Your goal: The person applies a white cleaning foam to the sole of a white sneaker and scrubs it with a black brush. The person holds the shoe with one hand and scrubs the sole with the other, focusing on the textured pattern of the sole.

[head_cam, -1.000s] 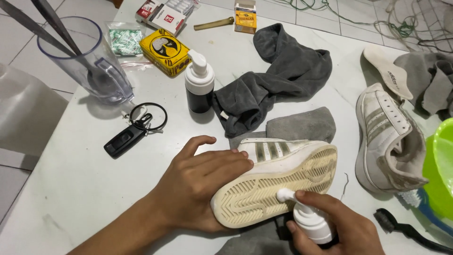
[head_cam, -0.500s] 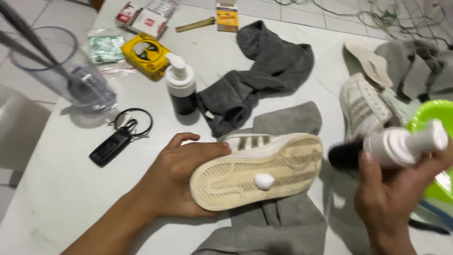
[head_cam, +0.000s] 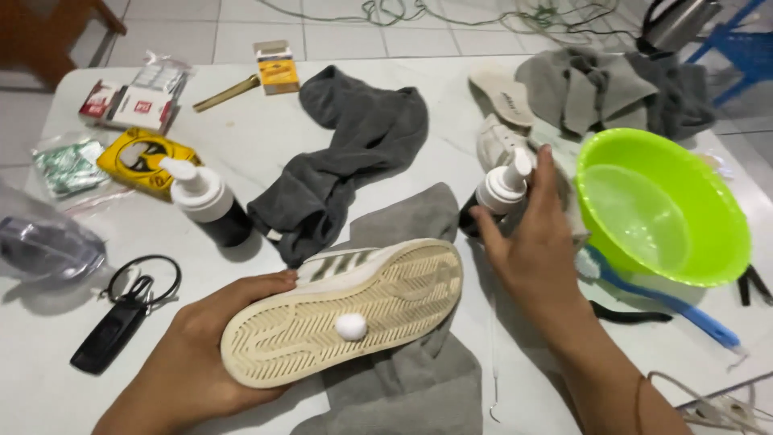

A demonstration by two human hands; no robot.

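My left hand (head_cam: 197,354) holds a white sneaker (head_cam: 346,310) on its side, sole toward me. A blob of white foam (head_cam: 350,326) sits on the cream sole. My right hand (head_cam: 535,234) grips a dark pump bottle with a white top (head_cam: 501,192), standing on the table just left of the green bowl (head_cam: 672,242). A grey cloth (head_cam: 403,370) lies under the sneaker.
A second pump bottle (head_cam: 205,209) stands at left beside a dark grey towel (head_cam: 354,153). A blue brush (head_cam: 660,298) leans by the bowl. The other sneaker (head_cam: 495,141), an insole (head_cam: 503,93), keys (head_cam: 121,314), small boxes (head_cam: 145,157) and a clear jug (head_cam: 40,246) lie around.
My right hand carried the pump bottle from the sole up and right, then lowered it onto the table beside the bowl. The foam blob stayed on the sole. The view shifted right.
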